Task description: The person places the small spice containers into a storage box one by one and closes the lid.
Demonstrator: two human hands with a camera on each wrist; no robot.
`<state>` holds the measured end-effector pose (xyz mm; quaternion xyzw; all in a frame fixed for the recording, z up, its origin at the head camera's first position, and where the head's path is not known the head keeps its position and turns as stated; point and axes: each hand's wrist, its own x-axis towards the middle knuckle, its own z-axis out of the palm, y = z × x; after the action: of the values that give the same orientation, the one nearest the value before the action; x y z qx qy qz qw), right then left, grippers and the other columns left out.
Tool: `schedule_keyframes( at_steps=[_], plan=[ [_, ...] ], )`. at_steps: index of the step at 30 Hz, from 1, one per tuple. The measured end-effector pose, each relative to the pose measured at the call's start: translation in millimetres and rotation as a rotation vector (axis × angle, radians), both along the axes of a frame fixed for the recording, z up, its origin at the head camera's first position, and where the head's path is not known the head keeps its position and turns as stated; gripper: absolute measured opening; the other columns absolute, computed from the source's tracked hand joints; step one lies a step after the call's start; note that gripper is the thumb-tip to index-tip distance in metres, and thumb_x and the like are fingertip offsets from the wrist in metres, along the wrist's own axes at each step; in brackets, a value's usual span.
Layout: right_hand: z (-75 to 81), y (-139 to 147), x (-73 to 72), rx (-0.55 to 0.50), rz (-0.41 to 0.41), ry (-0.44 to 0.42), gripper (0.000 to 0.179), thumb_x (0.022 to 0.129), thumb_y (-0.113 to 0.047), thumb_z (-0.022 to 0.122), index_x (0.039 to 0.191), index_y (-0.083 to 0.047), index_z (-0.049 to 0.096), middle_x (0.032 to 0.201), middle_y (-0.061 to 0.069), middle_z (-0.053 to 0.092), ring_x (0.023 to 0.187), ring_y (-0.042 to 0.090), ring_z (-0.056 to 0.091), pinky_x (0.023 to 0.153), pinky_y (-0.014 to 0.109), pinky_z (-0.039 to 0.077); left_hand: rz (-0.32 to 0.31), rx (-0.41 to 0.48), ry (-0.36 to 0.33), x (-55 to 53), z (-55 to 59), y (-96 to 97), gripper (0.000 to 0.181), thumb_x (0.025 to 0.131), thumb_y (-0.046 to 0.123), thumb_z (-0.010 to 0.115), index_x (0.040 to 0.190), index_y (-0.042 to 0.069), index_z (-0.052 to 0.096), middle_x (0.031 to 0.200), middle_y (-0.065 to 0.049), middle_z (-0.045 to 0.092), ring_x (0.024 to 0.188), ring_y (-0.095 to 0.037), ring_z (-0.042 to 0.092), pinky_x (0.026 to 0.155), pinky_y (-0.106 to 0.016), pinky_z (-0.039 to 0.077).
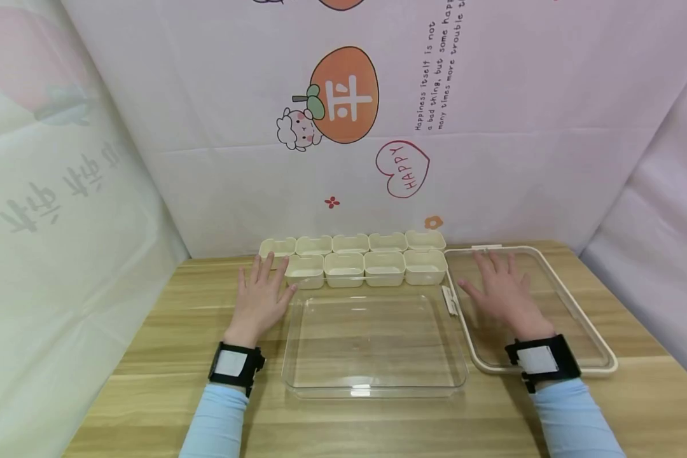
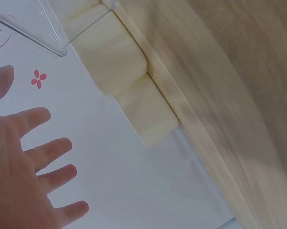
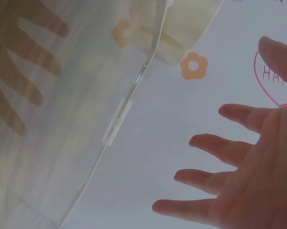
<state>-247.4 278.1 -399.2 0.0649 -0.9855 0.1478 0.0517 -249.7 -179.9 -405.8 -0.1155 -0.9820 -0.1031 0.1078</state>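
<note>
Cream cups (image 1: 345, 278): nine small ones at the centre of the frame, five in the back row and four in front, set side by side before the pale cloth (image 1: 223, 95). Probably light and fairly stiff, with smooth sides; a finger-and-thumb pinch on one wall should be enough.
Clear box (image 1: 372, 391): lower centre of the frame, on the wooden surface (image 1: 166, 356), just in front of the cups. It looks like thin, rigid plastic, likely light but slick, and apt to crack if dropped; best taken by two opposite side walls. (Which way its hollow faces is hard to tell.)
Lid (image 1: 561, 305): right of the frame, lying flat, its upper left corner right by the end cup. Its broad see-through middle may flex a little; the cream rim (image 1: 495, 369) seems the better hold, away from the latch (image 1: 449, 301).
Left hand (image 1: 260, 302): left of centre, released, fingers spread, gripping nothing; nearest the cups' left end. The left wrist view shows its fingertips apart from them.
Right hand (image 1: 506, 292): over the lid, likewise released, fingers spread, nothing grasped; the right wrist view shows its reflection, with a gap between.
</note>
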Motion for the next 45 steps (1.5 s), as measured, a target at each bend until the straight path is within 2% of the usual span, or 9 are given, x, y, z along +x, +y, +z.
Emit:
schedule_keyframes(
  at_steps=[8,12,19,24,32,36,38,40,45],
  plan=[
    [-0.1,-1,-1.3,-0.008,0.005,-0.008,0.081,0.094,-0.059,0.036,0.152,-0.01,0.009,0.152,0.032,0.005,0.134,0.06,-0.011,0.091,0.082,0.003,-0.004,0.01,0.009,-1.6,-3.9,-1.4,0.062,0.098,0.046,0.04,0.151,0.019,0.023,0.158,-0.016,0.013,0.146,-0.038,0.003,0.113,-0.059,-0.004],
    [0.9,-1,-1.7,-0.001,0.003,-0.01,0.081,0.094,-0.06,0.035,0.152,-0.01,0.01,0.153,0.031,0.006,0.134,0.06,-0.008,0.091,0.082,0.005,-0.033,0.004,0.053,-4.8,-4.8,-2.5,0.06,0.098,0.045,0.041,0.149,0.017,0.028,0.155,-0.017,0.023,0.144,-0.038,0.013,0.114,-0.06,0.004],
    [0.5,-5,2.5,0.05,0.066,0.064,0.075,0.098,-0.053,0.036,0.149,0.0,0.019,0.146,0.035,0.025,0.13,0.058,0.023,0.099,0.073,0.021,-0.097,0.026,0.14,-11.9,-6.3,-12.6,0.052,0.096,0.035,0.051,0.141,0.009,0.043,0.145,-0.019,0.04,0.134,-0.039,0.034,0.11,-0.058,0.022],
    [-1.8,-11,7.4,0.046,0.109,0.093,0.069,0.099,-0.045,0.04,0.144,0.005,0.028,0.138,0.037,0.036,0.124,0.057,0.033,0.102,0.066,0.027,-0.115,0.068,0.201,-13.1,-7.5,-22.6,0.042,0.094,0.026,0.057,0.13,0.006,0.053,0.137,-0.02,0.047,0.126,-0.039,0.043,0.104,-0.056,0.032],
    [-5.1,-18,18.9,0.039,0.147,0.134,0.058,0.098,-0.042,0.044,0.129,0.006,0.052,0.121,0.033,0.056,0.107,0.05,0.055,0.089,0.059,0.044,-0.131,0.1,0.337,-15.9,-11.3,-29.8,0.031,0.089,0.016,0.065,0.117,0.004,0.063,0.12,-0.019,0.059,0.112,-0.036,0.054,0.095,-0.053,0.041],
    [-5.7,-23,24.1,0.019,0.178,0.146,0.044,0.097,-0.038,0.05,0.11,0.002,0.065,0.097,0.021,0.068,0.081,0.033,0.066,0.071,0.048,0.052,-0.127,0.12,0.38,-20.0,-12.3,-31.6,0.028,0.087,0.011,0.067,0.114,0.004,0.065,0.115,-0.018,0.061,0.107,-0.035,0.056,0.091,-0.052,0.043],
    [-5.9,-27,26.7,0.02,0.201,0.158,0.035,0.095,-0.034,0.055,0.098,-0.002,0.069,0.082,0.011,0.069,0.067,0.02,0.062,0.061,0.039,0.051,-0.127,0.128,0.382,-22.3,-12.3,-32.1,0.028,0.086,0.009,0.067,0.113,0.003,0.065,0.114,-0.018,0.062,0.107,-0.035,0.057,0.092,-0.051,0.043],
    [-5.5,-30,29.3,0.023,0.227,0.17,0.028,0.093,-0.031,0.058,0.089,-0.006,0.07,0.072,0.001,0.066,0.06,0.01,0.055,0.056,0.032,0.046,-0.125,0.129,0.372,-24.4,-12.0,-31.6,0.027,0.086,0.01,0.067,0.112,0.003,0.066,0.114,-0.018,0.063,0.106,-0.034,0.056,0.092,-0.05,0.043],
    [-1.8,-38,36.0,0.022,0.263,0.182,0.022,0.09,-0.027,0.062,0.083,-0.01,0.073,0.066,-0.006,0.063,0.056,0.004,0.049,0.055,0.027,0.043,-0.125,0.137,0.364,-29.0,-10.1,-28.8,0.026,0.085,0.009,0.068,0.111,0.003,0.066,0.111,-0.017,0.063,0.105,-0.034,0.057,0.091,-0.049,0.043]
  ],
)
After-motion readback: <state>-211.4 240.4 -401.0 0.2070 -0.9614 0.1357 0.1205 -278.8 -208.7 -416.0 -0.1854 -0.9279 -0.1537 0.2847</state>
